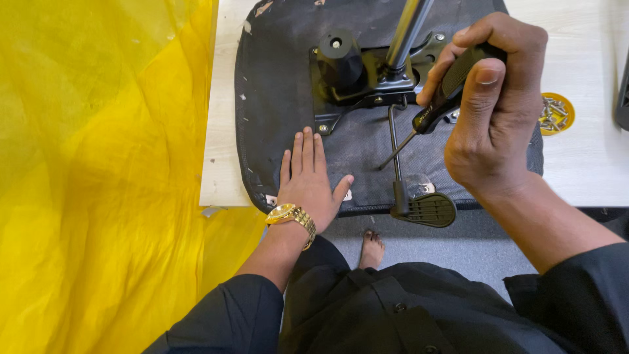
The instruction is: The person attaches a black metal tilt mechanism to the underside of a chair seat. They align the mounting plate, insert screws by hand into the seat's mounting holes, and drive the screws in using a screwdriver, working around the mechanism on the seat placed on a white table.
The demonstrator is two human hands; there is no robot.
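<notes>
Right hand [498, 105] grips a black-handled screwdriver [438, 101], tip hanging just above the upturned chair seat [275, 85] on the counter [219, 170], off any screw. Left hand [309, 180] lies flat and empty on the seat. Mechanism plate [367, 82] looks mounted; spare screws wait in a yellow dish [557, 113], so fastening seems unfinished.

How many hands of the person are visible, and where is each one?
2. The left hand lies flat on the black chair seat. The right hand grips a screwdriver near the metal mechanism.
</notes>
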